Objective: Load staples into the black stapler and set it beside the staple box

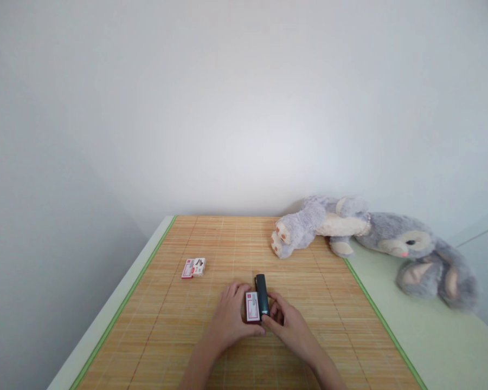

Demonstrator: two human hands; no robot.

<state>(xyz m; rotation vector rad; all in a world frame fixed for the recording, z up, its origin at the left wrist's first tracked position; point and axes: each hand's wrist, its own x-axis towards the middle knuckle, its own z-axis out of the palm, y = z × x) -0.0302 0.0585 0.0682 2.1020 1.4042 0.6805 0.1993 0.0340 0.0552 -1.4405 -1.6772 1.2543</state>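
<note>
A dark green stapler (262, 295) and a small white-and-red staple box (252, 307) lie side by side on the bamboo mat, the box at the stapler's left. My left hand (229, 318) curves around the box, its fingers at the far left side and its thumb along the near edge. On the stapler's right side, my right hand (283, 322) grips the near end between thumb and bent fingers. Farther back on the left, two more small white-and-red boxes (193, 267) sit together; one carries a picture of a stapler.
The bamboo mat (166, 325) with green edging covers most of the pale table (443, 336). A grey plush rabbit (341, 227) lies across the back right, its feet on the mat and its head on the bare tabletop. A white wall (228, 108) stands behind.
</note>
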